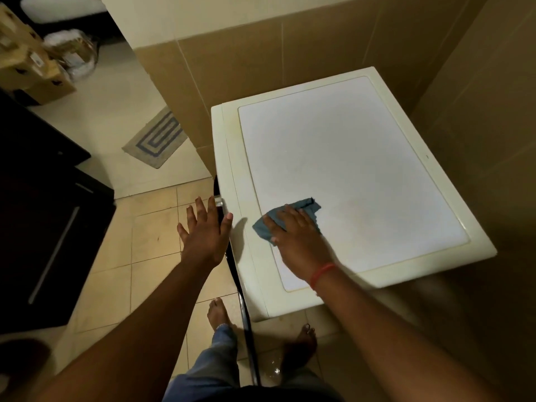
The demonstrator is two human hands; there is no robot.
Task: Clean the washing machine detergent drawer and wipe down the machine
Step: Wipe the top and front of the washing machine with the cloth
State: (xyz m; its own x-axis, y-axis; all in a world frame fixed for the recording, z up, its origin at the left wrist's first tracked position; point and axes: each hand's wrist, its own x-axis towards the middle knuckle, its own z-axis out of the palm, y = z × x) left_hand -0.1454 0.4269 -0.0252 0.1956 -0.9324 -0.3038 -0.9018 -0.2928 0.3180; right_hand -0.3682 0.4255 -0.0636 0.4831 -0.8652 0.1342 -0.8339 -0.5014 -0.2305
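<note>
Two hands worked: right hand (293, 227) pressed the blue cloth (290, 219) flat on the machine top (362, 158); left hand (204, 227) hovered released, fingers spread. Most of the top beyond the cloth looked unwiped; drawer unseen.

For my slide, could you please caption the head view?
Right hand presses a blue cloth on the washing machine top while the open left hand steadies its front edge.
</note>
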